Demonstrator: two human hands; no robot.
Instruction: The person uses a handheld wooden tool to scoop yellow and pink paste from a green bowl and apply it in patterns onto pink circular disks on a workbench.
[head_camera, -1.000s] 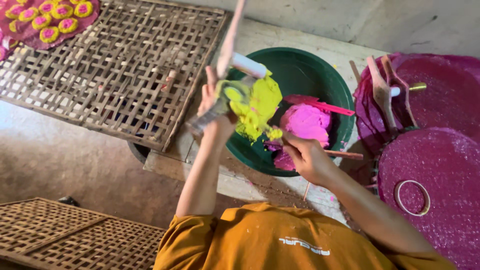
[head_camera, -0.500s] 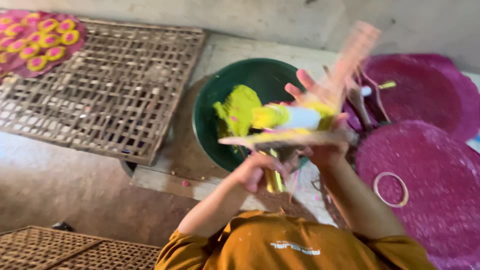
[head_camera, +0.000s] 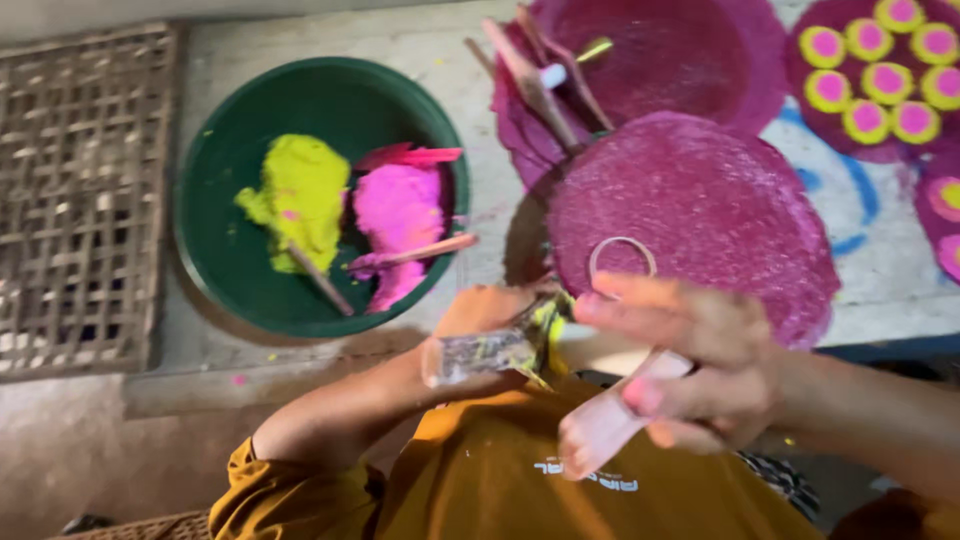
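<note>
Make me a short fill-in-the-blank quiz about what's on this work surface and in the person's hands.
1. The green bowl holds a yellow-green heap and a ___ heap of paste.
2. A thin ring lies on the ___ round mat.
3. The left hand grips a ___-stained tool; the right hand holds a pink one.

Missing: pink; purple; yellow

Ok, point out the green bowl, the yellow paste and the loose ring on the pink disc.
green bowl (head_camera: 215, 215): head view, bare inner wall at left.
yellow paste (head_camera: 298, 195): head view, middle of the mound.
ring (head_camera: 598, 255): head view, left side of the hoop.
</note>
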